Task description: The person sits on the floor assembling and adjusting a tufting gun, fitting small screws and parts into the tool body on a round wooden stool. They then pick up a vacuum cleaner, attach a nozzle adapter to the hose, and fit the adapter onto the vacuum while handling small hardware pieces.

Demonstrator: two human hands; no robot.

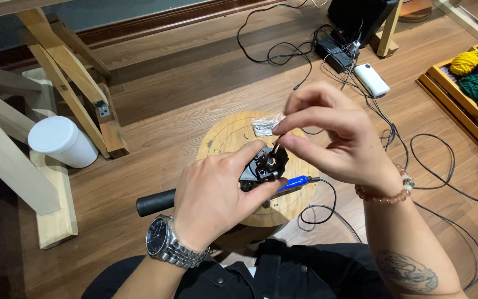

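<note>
your dark-clothed lap fills the bottom edge, both forearms rising from it. your left hand (211, 196), a steel watch (164, 248) on its wrist, is clenched around a small black part (264, 165), thumb and fingers wrapped over its near side, holding it just above a round wooden stool (225, 138). a black handle (155, 202) juts out leftward from under that hand, and a blue-gripped tool (294, 182) sticks out to the right, lying across the stool top with a cable trailing off its end. your right hand (336, 138), a bead bracelet (385, 195) at its wrist and a tattoo on the forearm, hovers just over the part; its thumb and forefinger pinch something thin and dark whose lower end meets the top of the part. what that thin piece is cannot be told.

just behind the fingers, a small clear bag (266, 124) of silvery bits lies on the stool's far side.

on the floor to the left stands a white tub (62, 141) beside pale wooden legs (67, 83) of a frame. to the right, black cables (443, 166) loop over the floorboards. farther back lie a white oblong device (372, 80) and a black box (336, 52) with cords, and at the far right a wooden tray (449, 94) holds balls of yarn (477, 86) in yellow, purple and green.
</note>
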